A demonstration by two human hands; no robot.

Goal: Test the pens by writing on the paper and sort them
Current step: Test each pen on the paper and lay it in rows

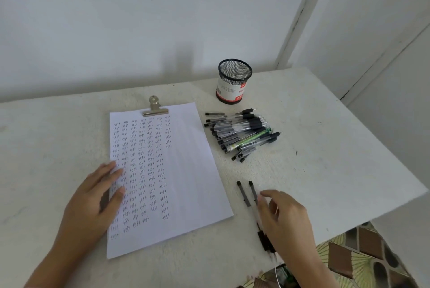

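Note:
A white sheet of paper (186, 171), covered in columns of small handwritten test marks, lies on the table under a metal clip (154, 107). My left hand (93, 199) rests flat on the sheet's left edge, fingers straight. To the right of the sheet's top lies a pile of several clear pens with black caps (242, 134), one of them green. Two pens (247, 193) lie side by side near the front right. My right hand (286, 220) hovers over their lower ends with loosely curled fingers, holding nothing that I can see.
A black mesh pen cup (234, 82) with a white and red label stands empty behind the pile. The white table (325, 148) ends at a slanted right edge, with patterned floor below. A white wall rises behind.

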